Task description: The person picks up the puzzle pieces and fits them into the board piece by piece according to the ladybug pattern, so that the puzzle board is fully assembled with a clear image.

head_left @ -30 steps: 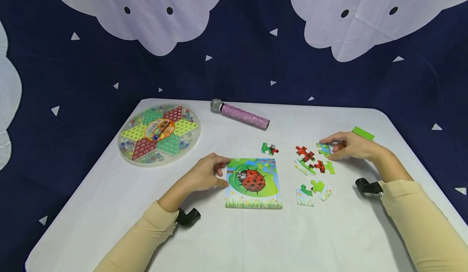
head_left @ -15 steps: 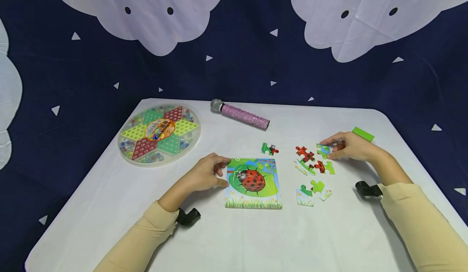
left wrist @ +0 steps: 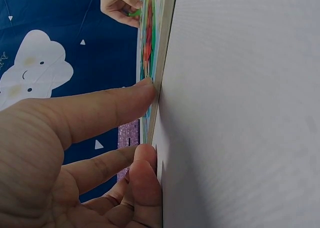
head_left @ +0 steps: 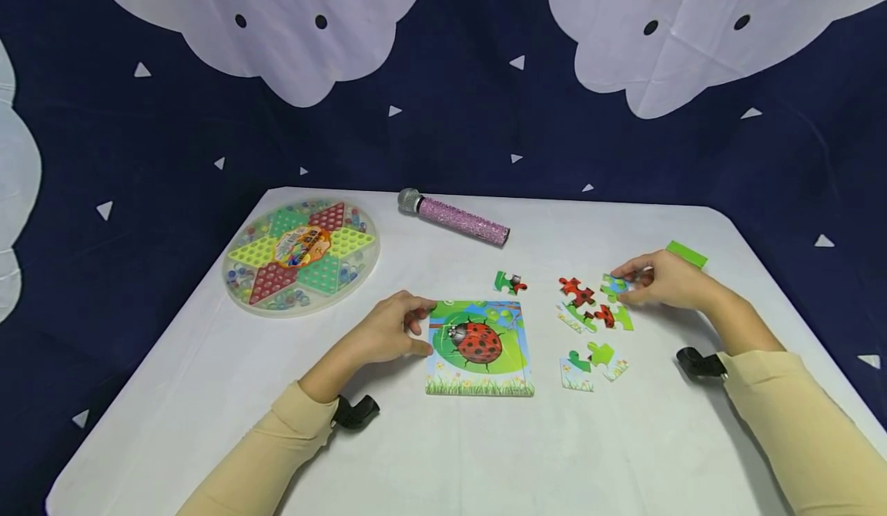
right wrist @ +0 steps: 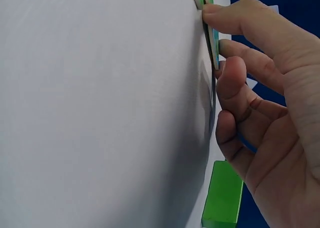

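Note:
In the head view, a square ladybug puzzle board (head_left: 478,344) lies flat on the white table. My left hand (head_left: 386,330) rests at its left edge, the thumb and index finger touching the side without wrapping round it. My right hand (head_left: 667,280) pinches a blue-and-green jigsaw piece (head_left: 613,287) between thumb and fingers, low over the table. In the right wrist view this piece (right wrist: 215,42) shows edge-on, slightly tilted. Nearby lie loose jigsaw pieces: red spotted ones (head_left: 577,292), green ones (head_left: 600,353) and a flowered corner (head_left: 576,373).
A green block (head_left: 687,254) sits behind my right hand. Beyond the board are a dark green and red piece (head_left: 510,283) and a pink glittery microphone (head_left: 463,221). A round Chinese checkers set (head_left: 302,257) with marbles stands at the back left.
The piece in my right hand has turned a little and shifted slightly toward me, the fingers closing in around it. My left hand and the board stay in place.

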A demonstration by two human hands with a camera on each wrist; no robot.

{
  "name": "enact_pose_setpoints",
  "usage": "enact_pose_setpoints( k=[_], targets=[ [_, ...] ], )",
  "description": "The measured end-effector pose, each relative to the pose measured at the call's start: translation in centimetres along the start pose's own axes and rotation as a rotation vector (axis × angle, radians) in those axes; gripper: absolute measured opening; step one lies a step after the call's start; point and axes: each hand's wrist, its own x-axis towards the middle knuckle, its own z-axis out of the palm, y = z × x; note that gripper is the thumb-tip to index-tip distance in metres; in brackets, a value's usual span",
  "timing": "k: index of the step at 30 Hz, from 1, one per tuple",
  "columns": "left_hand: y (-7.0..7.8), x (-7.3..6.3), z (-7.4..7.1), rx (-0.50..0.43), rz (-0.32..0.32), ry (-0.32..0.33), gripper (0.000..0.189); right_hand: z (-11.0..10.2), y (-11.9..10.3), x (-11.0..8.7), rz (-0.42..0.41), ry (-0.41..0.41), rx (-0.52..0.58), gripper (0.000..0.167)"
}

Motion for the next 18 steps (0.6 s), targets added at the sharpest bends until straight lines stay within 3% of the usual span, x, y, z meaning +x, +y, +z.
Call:
enact_pose_setpoints(
  k=[6, 18],
  targets=[
    [-0.3, 0.0, 0.1, -0.005, -0.005, 0.009, 0.075, 0.2, -0.3, 0.5, -0.044, 0.032, -0.038, 0.046],
    [0.1, 0.1, 0.0, 0.003, 0.008, 0.006, 0.074, 0.1, -1.8, 0.7, -0.022, 0.036, -0.03, 0.046]
  ],
)
